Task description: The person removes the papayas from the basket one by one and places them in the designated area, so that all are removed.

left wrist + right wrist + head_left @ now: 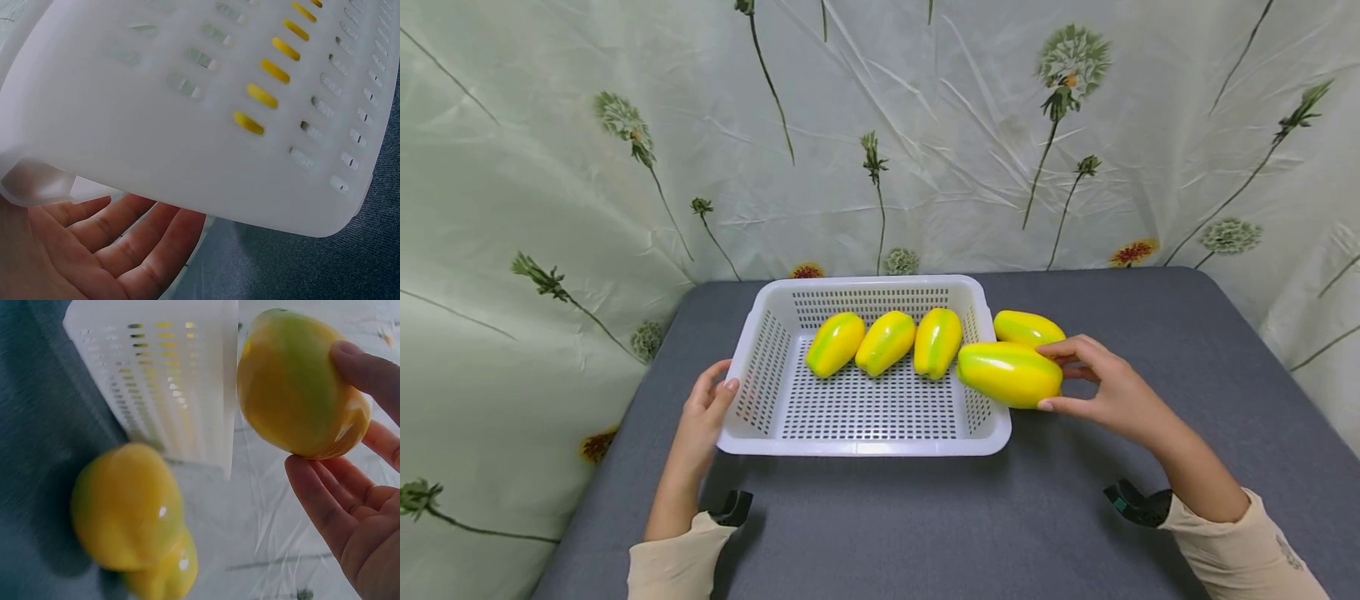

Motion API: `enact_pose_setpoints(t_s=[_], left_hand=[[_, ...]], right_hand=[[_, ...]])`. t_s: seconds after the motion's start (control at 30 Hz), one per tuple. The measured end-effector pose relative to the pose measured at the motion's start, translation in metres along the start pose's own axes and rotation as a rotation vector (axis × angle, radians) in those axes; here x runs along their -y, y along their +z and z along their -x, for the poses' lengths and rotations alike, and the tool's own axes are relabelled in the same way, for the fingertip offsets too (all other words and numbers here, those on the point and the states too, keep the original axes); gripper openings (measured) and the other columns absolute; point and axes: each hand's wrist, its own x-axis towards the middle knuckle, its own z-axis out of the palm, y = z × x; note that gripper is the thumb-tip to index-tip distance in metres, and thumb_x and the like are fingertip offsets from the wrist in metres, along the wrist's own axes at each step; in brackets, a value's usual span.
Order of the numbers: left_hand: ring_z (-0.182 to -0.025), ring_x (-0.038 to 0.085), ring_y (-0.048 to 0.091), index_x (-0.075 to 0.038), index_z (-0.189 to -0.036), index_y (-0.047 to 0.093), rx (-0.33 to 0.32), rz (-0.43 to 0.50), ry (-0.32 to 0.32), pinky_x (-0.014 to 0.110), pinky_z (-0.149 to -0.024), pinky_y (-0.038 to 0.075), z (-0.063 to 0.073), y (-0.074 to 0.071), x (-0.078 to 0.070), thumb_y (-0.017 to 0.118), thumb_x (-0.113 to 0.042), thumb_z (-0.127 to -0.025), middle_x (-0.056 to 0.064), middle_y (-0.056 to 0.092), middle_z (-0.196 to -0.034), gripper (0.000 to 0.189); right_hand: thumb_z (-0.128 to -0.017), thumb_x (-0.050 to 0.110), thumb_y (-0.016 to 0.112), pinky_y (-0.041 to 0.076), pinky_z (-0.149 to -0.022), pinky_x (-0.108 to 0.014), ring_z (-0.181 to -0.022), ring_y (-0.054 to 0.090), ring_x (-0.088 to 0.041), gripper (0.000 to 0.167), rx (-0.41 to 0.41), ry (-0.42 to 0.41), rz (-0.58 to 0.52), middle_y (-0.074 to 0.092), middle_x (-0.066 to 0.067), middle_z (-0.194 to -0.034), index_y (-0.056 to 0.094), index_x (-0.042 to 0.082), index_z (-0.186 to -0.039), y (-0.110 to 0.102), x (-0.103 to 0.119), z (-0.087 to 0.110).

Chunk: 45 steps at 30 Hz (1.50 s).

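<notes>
A white plastic basket (863, 447) with slotted walls stands on the table; three yellow papayas (886, 343) with green streaks lie in a row inside it. My left hand (700, 414) holds the basket's left rim, thumb at the edge. In the left wrist view, the fingers (147, 250) of that hand reach past the rim. Between thumb and fingertips, my right hand (1101, 385) pinches another papaya (1007, 373), raised and overlapping the basket's right rim. Two more papayas lie on the table beside the basket: one farther back (1028, 327), and a nearer one (128, 506) mostly hidden in the head view.
A dark grey cloth-covered table (880, 525) extends around the basket. Behind and to the left hangs a pale curtain (820, 200) printed with dandelions. Black straps (1138, 504) sit at both wrists, by the beige sleeves.
</notes>
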Motion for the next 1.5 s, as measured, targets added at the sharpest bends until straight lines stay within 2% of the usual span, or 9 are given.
enact_pose_setpoints(t_s=[0.23,0.43,0.63,0.87,1.03,1.3,1.5], left_hand=[[-0.078,0.008,0.057,-0.004,-0.135,0.029,-0.004,-0.002,0.007,0.029,-0.06,0.049,-0.001,0.0,0.0,0.042,-0.022,-0.096,0.019,0.05,-0.105,0.045],[-0.077,0.008,0.058,-0.004,-0.134,0.031,-0.008,-0.004,0.007,0.028,-0.059,0.049,-0.001,0.0,0.0,0.043,-0.023,-0.096,0.016,0.051,-0.102,0.044],[-0.077,0.008,0.057,-0.004,-0.134,0.031,-0.015,-0.018,0.006,0.028,-0.06,0.048,0.0,0.0,-0.001,0.043,-0.023,-0.096,0.018,0.05,-0.104,0.044],[-0.078,0.008,0.057,-0.005,-0.135,0.03,-0.006,-0.009,0.001,0.028,-0.06,0.049,0.0,-0.001,-0.001,0.042,-0.023,-0.097,0.024,0.048,-0.109,0.044],[-0.079,0.008,0.057,-0.006,-0.135,0.029,-0.001,-0.005,0.001,0.029,-0.06,0.049,0.0,0.0,0.0,0.041,-0.023,-0.097,0.025,0.048,-0.111,0.044],[-0.079,0.008,0.057,-0.005,-0.135,0.03,-0.003,-0.01,0.007,0.029,-0.06,0.048,0.0,0.001,-0.001,0.041,-0.024,-0.097,0.025,0.048,-0.111,0.044],[-0.079,0.008,0.057,-0.005,-0.135,0.03,-0.001,-0.012,0.008,0.029,-0.06,0.049,0.001,0.0,-0.001,0.041,-0.023,-0.097,0.026,0.048,-0.11,0.044]], right_hand=[[-0.062,-0.005,0.078,0.038,-0.079,-0.008,-0.098,0.046,0.001,0.061,-0.075,0.075,-0.04,0.049,-0.002,-0.11,0.05,0.0,-0.115,-0.002,-0.011,0.029],[-0.063,-0.007,0.076,0.039,-0.077,-0.008,-0.096,0.047,0.002,0.06,-0.124,0.144,-0.061,0.049,0.004,-0.113,0.048,-0.002,-0.115,-0.001,-0.02,0.05],[-0.064,-0.003,0.077,0.039,-0.076,-0.008,-0.095,0.046,0.003,0.058,-0.117,0.198,-0.021,0.048,0.001,-0.112,0.048,-0.002,-0.115,0.004,-0.03,0.065],[-0.065,0.004,0.079,0.039,-0.077,-0.009,-0.094,0.047,0.0,0.058,-0.063,0.196,-0.035,0.048,0.0,-0.11,0.05,0.002,-0.116,0.018,-0.038,0.069],[-0.065,0.011,0.08,0.041,-0.076,-0.012,-0.092,0.045,-0.002,0.059,-0.029,0.214,-0.003,0.048,-0.002,-0.107,0.051,0.003,-0.116,0.028,-0.04,0.067],[-0.065,0.018,0.081,0.044,-0.074,-0.021,-0.091,0.043,-0.006,0.062,-0.031,0.215,0.061,0.048,-0.003,-0.107,0.052,0.007,-0.118,0.043,-0.042,0.066],[-0.066,0.02,0.08,0.043,-0.075,-0.019,-0.091,0.041,-0.007,0.06,-0.037,0.22,0.073,0.047,-0.003,-0.108,0.052,0.007,-0.117,0.05,-0.045,0.066]])
